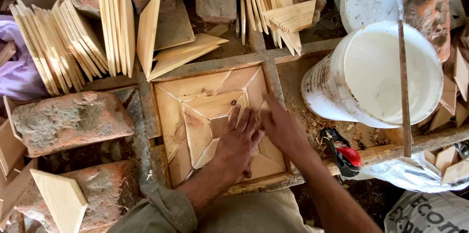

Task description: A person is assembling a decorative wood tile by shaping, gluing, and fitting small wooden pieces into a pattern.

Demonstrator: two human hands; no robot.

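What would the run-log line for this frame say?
left hand: flat on wood pieces in square frame | right hand: pressing pieces beside it | white bucket: right of frame

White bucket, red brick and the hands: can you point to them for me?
white bucket [391, 74]: head view, on the white stuff inside it.
red brick [71, 120]: head view, its top face.
left hand [239, 142]: head view, its back.
right hand [281, 128]: head view, its back.

The person's left hand and right hand are bare, without gloves or rings, the forearms uncovered, with an olive-green sleeve bunched in soft folds at the left elbow and pale khaki cloth beneath.
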